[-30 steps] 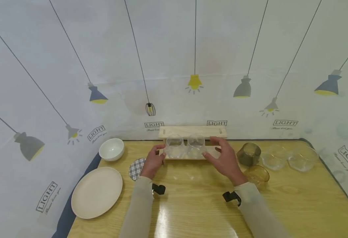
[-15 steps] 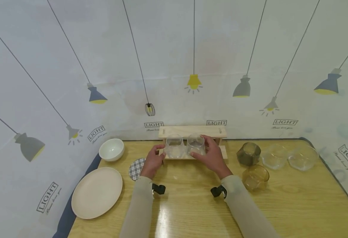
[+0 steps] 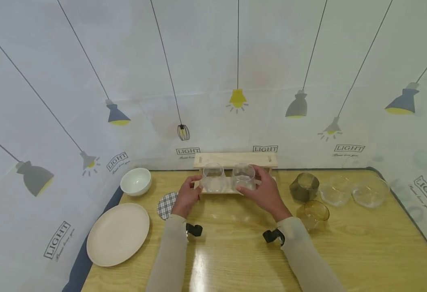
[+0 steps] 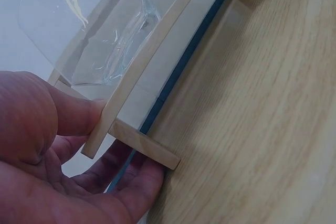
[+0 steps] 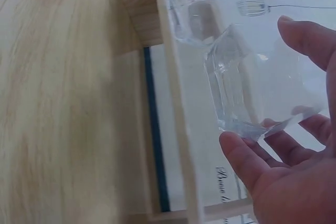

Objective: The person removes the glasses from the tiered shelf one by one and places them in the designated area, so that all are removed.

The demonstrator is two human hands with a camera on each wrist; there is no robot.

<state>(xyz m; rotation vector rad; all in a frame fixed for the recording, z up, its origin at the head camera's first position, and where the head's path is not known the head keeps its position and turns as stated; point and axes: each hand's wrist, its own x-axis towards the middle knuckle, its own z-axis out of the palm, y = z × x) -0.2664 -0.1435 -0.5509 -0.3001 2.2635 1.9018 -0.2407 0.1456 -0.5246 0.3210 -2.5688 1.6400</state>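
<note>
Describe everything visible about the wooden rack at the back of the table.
The wooden rack is pale, unfinished-looking wood: a flat top board over a lower shelf, joined by thin end slats. It stands upright at the table's far edge, against the lamp-printed backdrop. Two clear glasses sit side by side on its lower shelf. The left hand holds its left end; the right hand curls round the right glass.
</note>
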